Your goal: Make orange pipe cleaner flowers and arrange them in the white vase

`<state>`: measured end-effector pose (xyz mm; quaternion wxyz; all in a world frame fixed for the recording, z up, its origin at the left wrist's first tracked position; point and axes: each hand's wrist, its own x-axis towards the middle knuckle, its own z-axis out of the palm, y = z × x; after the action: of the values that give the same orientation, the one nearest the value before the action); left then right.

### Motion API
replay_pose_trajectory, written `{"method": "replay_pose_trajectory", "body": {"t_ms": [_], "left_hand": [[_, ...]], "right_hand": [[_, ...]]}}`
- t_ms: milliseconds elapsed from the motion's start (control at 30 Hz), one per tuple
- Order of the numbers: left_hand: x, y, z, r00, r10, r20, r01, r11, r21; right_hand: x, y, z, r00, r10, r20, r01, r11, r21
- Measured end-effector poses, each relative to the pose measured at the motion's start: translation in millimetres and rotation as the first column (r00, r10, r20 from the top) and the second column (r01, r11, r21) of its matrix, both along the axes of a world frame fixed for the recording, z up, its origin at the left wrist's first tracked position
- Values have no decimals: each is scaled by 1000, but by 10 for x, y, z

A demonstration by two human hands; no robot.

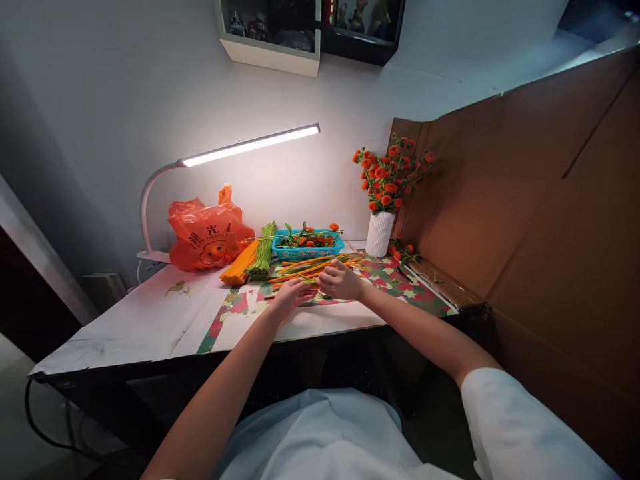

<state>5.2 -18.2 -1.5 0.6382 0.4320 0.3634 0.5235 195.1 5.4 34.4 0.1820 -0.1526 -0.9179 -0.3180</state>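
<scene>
1. A white wall [100,100] spans the scene from 9 to 12 o'clock, brightest behind the lamp and greying toward the edges.
2. A white desk lamp [250,143] stands at the desk's back edge at 10 o'clock, its lit bar arching toward the centre.
3. At 12 o'clock a white wall shelf [270,57] hangs beside a dark shelf [360,40]. Both hold small figures too dim to make out.
4. A brown cardboard panel [525,200] closes off the desk's right side, from 1 to 4 o'clock.
5. The desk [125,320] shows a pale, scuffed top and a dark front edge. Below it, at 8 o'clock, a black cable [37,427] loops near the pale floor [10,360].
</scene>
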Motion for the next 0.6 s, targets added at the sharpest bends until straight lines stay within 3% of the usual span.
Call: {"method": "replay_pose_trajectory", "body": {"t_ms": [333,467,600], "left_hand": [[61,1,-65,973,157,-170,-108,958,264],[99,35,-103,876,408,-258,-252,842,477],[117,25,-111,778,578,-245,-321,701,637]], "right_hand": [[-35,-5,-164,994,3,-109,-3,1000,0],[-136,-21,-227,968,-107,-227,100,994,-40],[-300,-60,-314,832,-271,-483,182,957,-225]]}}
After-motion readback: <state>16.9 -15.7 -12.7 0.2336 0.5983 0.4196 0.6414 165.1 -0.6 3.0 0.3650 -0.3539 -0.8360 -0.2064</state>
